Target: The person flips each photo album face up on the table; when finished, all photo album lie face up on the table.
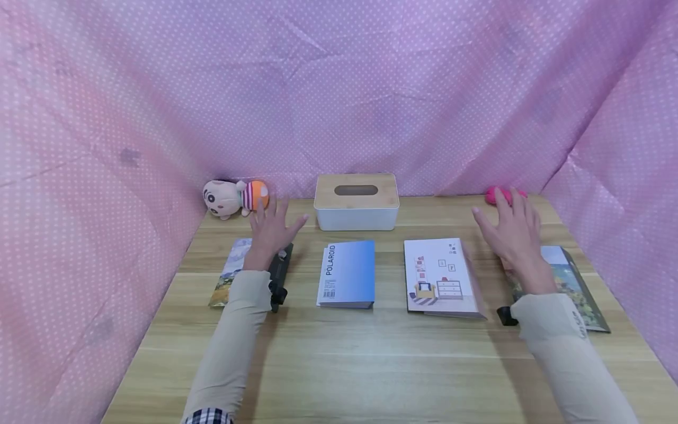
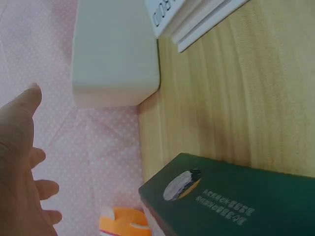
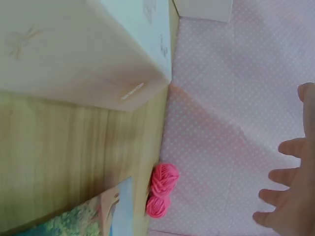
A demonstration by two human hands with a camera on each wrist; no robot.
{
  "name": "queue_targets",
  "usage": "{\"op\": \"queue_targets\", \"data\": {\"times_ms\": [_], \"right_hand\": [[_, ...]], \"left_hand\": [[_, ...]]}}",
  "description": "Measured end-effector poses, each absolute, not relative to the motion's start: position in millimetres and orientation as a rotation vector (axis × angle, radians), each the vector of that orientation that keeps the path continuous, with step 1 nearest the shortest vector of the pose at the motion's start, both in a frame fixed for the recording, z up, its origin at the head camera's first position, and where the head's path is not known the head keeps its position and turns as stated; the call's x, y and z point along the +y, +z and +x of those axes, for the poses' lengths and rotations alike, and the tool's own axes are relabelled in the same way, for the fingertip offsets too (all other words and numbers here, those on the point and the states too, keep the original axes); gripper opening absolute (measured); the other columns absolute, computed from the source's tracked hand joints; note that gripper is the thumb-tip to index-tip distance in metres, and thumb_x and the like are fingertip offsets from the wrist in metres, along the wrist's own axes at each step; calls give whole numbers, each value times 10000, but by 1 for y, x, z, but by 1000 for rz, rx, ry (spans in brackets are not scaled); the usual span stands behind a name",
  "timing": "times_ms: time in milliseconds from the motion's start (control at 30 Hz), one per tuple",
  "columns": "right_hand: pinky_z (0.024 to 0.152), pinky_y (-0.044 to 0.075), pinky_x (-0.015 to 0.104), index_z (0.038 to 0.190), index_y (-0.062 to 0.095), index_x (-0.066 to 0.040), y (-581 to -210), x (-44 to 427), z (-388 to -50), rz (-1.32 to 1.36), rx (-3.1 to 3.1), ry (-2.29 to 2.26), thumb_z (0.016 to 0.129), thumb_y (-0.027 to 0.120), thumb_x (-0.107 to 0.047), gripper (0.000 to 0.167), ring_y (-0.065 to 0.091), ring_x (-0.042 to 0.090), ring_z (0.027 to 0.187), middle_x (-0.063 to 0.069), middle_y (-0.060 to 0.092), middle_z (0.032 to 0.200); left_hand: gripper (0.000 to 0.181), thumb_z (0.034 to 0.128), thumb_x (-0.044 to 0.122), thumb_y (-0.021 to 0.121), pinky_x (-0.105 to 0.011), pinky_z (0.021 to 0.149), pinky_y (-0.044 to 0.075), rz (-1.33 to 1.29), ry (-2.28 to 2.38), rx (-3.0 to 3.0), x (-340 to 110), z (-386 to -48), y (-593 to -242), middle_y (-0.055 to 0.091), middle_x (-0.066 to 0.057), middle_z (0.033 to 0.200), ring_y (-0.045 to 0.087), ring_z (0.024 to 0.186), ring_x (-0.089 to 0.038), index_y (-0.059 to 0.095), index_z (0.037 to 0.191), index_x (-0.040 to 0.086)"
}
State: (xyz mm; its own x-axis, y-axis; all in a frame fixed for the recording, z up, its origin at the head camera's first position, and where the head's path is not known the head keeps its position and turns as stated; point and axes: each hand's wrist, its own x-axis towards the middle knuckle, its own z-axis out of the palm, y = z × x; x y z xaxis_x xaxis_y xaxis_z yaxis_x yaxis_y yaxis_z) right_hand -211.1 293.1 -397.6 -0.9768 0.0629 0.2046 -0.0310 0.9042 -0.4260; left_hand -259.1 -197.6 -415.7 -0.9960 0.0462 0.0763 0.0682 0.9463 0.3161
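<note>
My left hand (image 1: 271, 234) hovers, fingers spread, above a book with a painted landscape cover (image 1: 231, 274) and a dark green spine (image 2: 236, 196). Nothing is in its grasp. On the other side, my right hand (image 1: 512, 238) is likewise spread and holds nothing, above another painted-cover book (image 1: 574, 288) that it partly hides. Between the hands stand a blue album marked POLAROID (image 1: 349, 274) and a white album with a drawn room on its cover (image 1: 439, 277). In the right wrist view, the white album's pale side (image 3: 98, 64) shows at close range.
A white tissue box with a wooden lid (image 1: 356, 219) is at the back middle of the wooden table (image 1: 339, 365). The plush toy (image 1: 225, 199) lies back left, pink yarn (image 3: 164, 179) back right. A dotted pink curtain (image 1: 339, 94) hangs behind and at both sides.
</note>
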Motion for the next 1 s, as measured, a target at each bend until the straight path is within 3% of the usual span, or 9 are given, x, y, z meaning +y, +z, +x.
{"op": "queue_targets", "data": {"times_ms": [333, 467, 800, 1000], "right_hand": [[1115, 190, 624, 1495, 285, -64, -386, 264, -225, 95, -2661, 794, 945, 484, -474, 714, 220, 434, 1402, 216, 263, 1524], [1099, 219, 637, 1500, 282, -84, -386, 245, -232, 140, -2638, 852, 945, 500, -461, 706, 239, 423, 1396, 202, 278, 1520], [1123, 263, 558, 1458, 348, -31, -393, 183, -249, 310, -2561, 970, 915, 596, -375, 689, 311, 388, 1371, 187, 334, 1489], [1123, 274, 556, 1462, 355, -67, -397, 140, -253, 378, -2582, 1047, 919, 587, -404, 680, 290, 367, 1396, 170, 326, 1507]], "left_hand": [[747, 933, 492, 543, -554, 1163, 162, -232, -780, -2848, -215, -258, -410, 268, -181, 1546, 201, 1433, -379, 289, 1498, 76], [718, 933, 432, 579, -508, 1169, 191, -248, -919, -2790, -226, -256, -409, 331, -177, 1518, 254, 1420, -358, 318, 1481, 49], [735, 942, 473, 542, -534, 1156, 210, -141, -1127, -2785, -254, -246, -399, 303, -179, 1536, 256, 1420, -370, 290, 1496, 61], [730, 936, 485, 546, -537, 1151, 217, -86, -1169, -2772, -272, -238, -401, 343, -165, 1522, 285, 1412, -359, 321, 1483, 57]]}}
